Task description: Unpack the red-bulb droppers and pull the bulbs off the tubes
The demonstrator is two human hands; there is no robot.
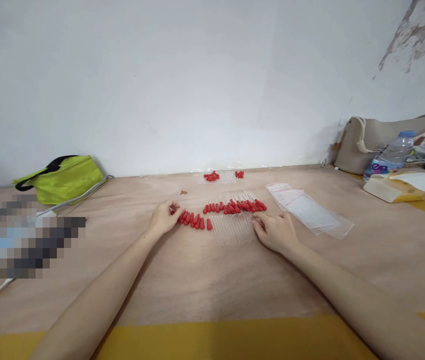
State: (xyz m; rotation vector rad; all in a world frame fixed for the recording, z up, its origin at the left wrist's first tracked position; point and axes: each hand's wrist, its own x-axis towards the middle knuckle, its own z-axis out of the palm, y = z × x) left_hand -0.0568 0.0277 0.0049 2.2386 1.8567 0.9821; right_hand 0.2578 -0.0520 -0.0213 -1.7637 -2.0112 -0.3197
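Observation:
At the left end of a curved row of red rubber bulbs (195,220), my left hand (164,218) is closed, thumb and forefinger pinched on a bulb mostly hidden by the fingers. My right hand (275,231) rests on the right side of a row of clear thin dropper tubes (233,231), its thumb and forefinger closed around the end tube. Just beyond these tubes lie several droppers with red bulbs (240,205), bulbs toward me and clear stems pointing to the wall.
Red bulbs (211,176) lie on clear plastic near the wall. Zip bags (306,207) are spread to the right. A green bag (68,179) and a cable (81,196) sit left; a beige handbag (375,137), water bottle (392,155) and open packet (403,189) stand right.

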